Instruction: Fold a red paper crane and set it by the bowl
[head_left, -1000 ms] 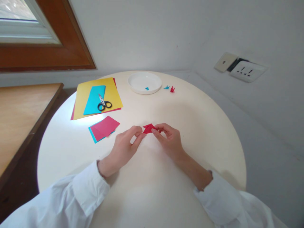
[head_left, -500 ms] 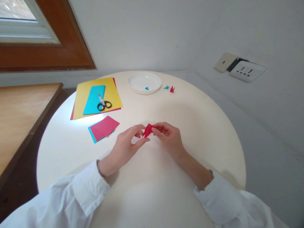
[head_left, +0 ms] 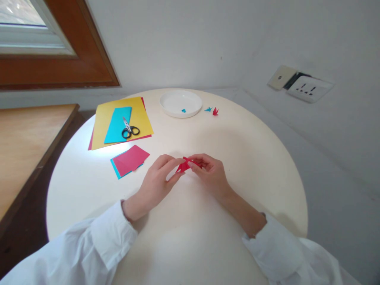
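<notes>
A small piece of folded red paper point(head_left: 184, 165) is held between my two hands above the middle of the table. My right hand point(head_left: 211, 173) pinches its right side between thumb and fingers. At its left side, my left hand point(head_left: 160, 178) has thumb and forefinger closed on the paper's edges. Pointed flaps show toward the left, while the fingers of my right hand hide part of the right end. Two small folded paper birds, one blue point(head_left: 208, 109) and one red point(head_left: 215, 112), sit farther back on the table.
A round white table point(head_left: 252, 158) bears a white dish point(head_left: 194, 113) with a blue scrap point(head_left: 183, 111). At left, black-handled scissors point(head_left: 127, 128) lie on blue paper point(head_left: 114, 126) over yellow paper point(head_left: 144, 114). Nearer are red paper pieces point(head_left: 133, 160) over blue ones. A socket point(head_left: 310, 89) is on the wall.
My left thumb and forefinger have closed in on the red paper from a wider spread. The paper has tilted, and its flaps now spread lower and to the left.
</notes>
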`<state>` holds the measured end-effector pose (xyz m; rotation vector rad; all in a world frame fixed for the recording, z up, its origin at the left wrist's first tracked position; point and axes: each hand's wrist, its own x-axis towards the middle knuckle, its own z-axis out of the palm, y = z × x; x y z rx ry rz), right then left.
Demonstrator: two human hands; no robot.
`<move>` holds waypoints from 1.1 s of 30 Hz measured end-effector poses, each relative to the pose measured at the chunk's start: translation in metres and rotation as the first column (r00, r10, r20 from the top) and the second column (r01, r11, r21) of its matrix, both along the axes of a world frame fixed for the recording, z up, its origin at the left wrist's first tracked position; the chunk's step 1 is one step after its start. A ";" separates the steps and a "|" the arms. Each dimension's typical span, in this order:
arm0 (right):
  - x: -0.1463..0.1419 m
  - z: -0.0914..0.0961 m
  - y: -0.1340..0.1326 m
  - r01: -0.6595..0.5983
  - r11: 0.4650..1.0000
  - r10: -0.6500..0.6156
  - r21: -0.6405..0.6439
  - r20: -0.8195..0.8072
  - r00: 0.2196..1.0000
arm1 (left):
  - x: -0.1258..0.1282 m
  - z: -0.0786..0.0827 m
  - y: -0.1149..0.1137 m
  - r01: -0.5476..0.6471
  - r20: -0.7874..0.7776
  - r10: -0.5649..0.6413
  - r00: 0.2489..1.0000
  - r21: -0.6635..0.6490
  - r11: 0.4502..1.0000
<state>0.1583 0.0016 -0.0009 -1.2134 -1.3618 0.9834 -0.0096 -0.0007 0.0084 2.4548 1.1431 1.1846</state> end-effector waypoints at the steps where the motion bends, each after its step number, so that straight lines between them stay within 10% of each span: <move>1: 0.000 0.000 0.000 -0.007 1.000 0.007 0.001 0.003 1.000 | 0.000 0.000 0.000 0.007 0.002 -0.007 1.000 0.012 1.000; 33: 0.001 -0.004 0.002 -0.123 0.991 0.113 -0.059 -0.149 0.982 | 0.005 0.000 0.007 -0.012 0.403 0.269 0.875 -0.537 0.843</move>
